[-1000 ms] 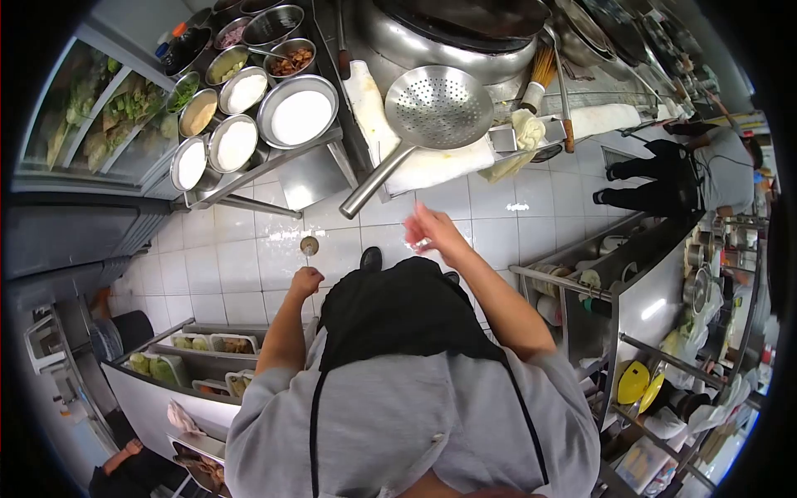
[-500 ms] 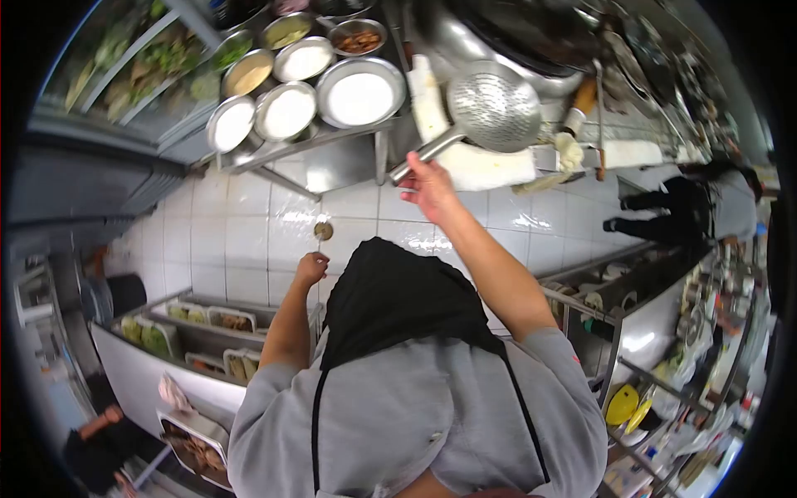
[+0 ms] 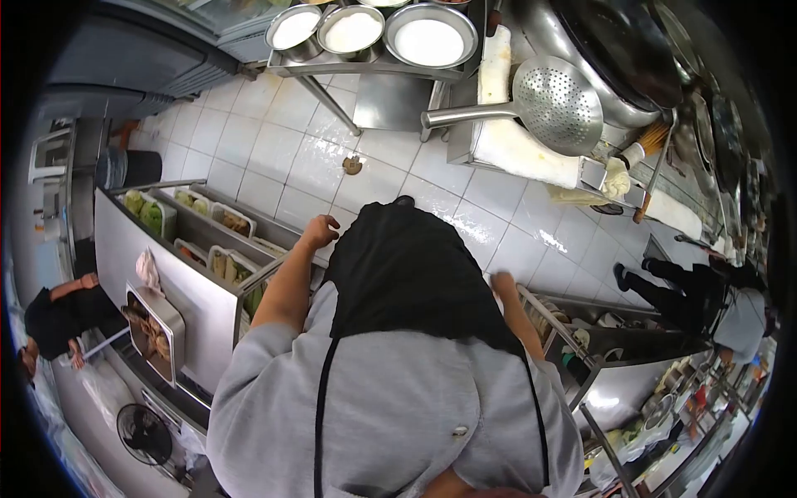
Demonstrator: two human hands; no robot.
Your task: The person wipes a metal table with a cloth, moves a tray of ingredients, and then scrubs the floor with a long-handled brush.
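My left hand (image 3: 319, 231) hangs at my left side above the tiled floor, near the corner of the prep counter. Its fingers are loosely bent and apart, with nothing in them. My right hand (image 3: 503, 285) is down beside the black apron (image 3: 407, 282), close to a metal rack's corner; its fingers are blurred and I cannot make out their pose. A perforated skimmer (image 3: 558, 104) rests by the wok (image 3: 618, 50), its handle pointing left over the stove's edge on a white cloth (image 3: 531, 153). Neither hand touches it.
Steel bowls (image 3: 429, 41) with white contents stand on a metal stand ahead. Left of me is a counter (image 3: 187, 286) with vegetable trays. A person (image 3: 706, 295) stands at the right, another person (image 3: 62, 319) at the left. A drain (image 3: 352, 165) sits in the wet floor.
My right hand has let go of the skimmer's handle and dropped to my right side. The skimmer stays by the wok. The view has turned, and my left hand remains low at my left.
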